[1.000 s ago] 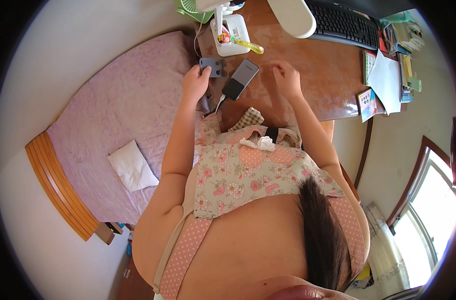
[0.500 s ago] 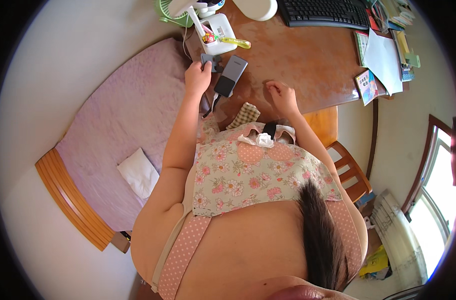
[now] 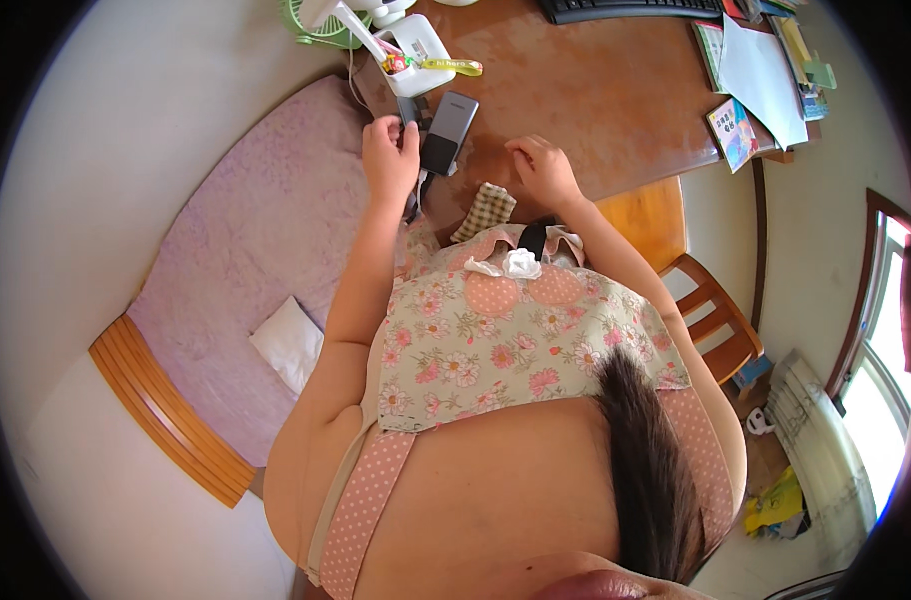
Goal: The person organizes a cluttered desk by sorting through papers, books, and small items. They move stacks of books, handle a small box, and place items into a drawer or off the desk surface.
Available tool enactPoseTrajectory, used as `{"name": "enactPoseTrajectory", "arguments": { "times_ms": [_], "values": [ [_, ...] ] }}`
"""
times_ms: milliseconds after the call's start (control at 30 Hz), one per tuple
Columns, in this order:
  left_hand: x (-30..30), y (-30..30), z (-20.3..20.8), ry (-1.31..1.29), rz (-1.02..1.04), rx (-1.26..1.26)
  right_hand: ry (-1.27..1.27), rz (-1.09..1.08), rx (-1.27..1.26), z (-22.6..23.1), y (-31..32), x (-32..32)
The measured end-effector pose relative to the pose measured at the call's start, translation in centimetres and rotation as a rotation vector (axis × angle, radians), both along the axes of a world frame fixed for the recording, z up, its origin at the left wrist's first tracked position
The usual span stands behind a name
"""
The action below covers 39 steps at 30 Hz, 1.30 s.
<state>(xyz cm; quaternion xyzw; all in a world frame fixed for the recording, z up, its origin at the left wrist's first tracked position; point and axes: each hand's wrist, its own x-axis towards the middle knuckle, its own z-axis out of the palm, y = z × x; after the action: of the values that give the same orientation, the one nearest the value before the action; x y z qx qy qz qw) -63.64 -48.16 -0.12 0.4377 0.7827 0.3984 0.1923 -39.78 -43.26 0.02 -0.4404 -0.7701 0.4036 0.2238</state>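
Note:
My left hand (image 3: 388, 165) is at the desk's left edge, thumb and fingers closed on a small dark grey flat piece (image 3: 407, 110). Its exact kind I cannot make out, and the hand covers part of it. Just right of it lies a grey-and-black power bank (image 3: 457, 118), a cable (image 3: 421, 186) running from its near end. Loosely curled, my right hand (image 3: 545, 170) rests near the desk's front edge, with nothing visible in it. Between my forearms, a checked cloth item (image 3: 483, 213) sits by the edge.
A white tray (image 3: 437, 78) with a yellow strap stands behind the power bank, beside a green fan (image 3: 320, 22). At the far side is a black keyboard (image 3: 635, 10); books and paper (image 3: 760, 80) lie right. A bed (image 3: 245, 210) adjoins on the left, a wooden chair (image 3: 715, 320) on the right.
The view has shifted a little, so the desk things sit higher in it. My left hand has turned, tilting the dark grey piece more edge-on. My right hand stays curled on the desk.

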Motion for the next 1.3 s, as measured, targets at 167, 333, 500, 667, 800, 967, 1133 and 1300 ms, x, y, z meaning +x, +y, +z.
{"name": "enactPoseTrajectory", "arguments": {
  "times_ms": [167,333,500,667,800,967,1133,1300],
  "values": [
    [3.0,-2.2,0.8,0.149,-0.207,-0.238,-0.009,0.083,0.013,-1.1,-1.5,-0.3],
    [3.9,-1.4,-0.1,0.288,-0.24,-0.377,-0.054,0.192,-0.073,-1.9,-3.0,-0.8],
    [2.0,-0.8,0.8,0.139,-0.176,-0.393,-0.112,0.226,-0.029,-1.5,-3.1,-1.2],
    [0.4,-2.2,3.3,-0.124,-0.155,-0.381,-0.157,0.264,0.127,-2.8,-2.6,-3.0],
    [-1.5,-4.7,3.4,-0.366,-0.131,-0.253,-0.235,0.277,0.139,-3.3,-2.3,-5.5],
    [-1.9,-7.2,5.7,-0.453,-0.148,-0.205,-0.385,0.309,0.17,-4.3,-2.0,-6.8],
    [-2.0,-8.6,5.0,-0.401,-0.164,-0.198,-0.414,0.303,0.14,-4.2,-1.9,-7.0],
    [-1.6,-7.9,3.8,-0.344,-0.139,-0.209,-0.441,0.358,0.201,-4.9,-1.7,-7.6]
  ]
}}
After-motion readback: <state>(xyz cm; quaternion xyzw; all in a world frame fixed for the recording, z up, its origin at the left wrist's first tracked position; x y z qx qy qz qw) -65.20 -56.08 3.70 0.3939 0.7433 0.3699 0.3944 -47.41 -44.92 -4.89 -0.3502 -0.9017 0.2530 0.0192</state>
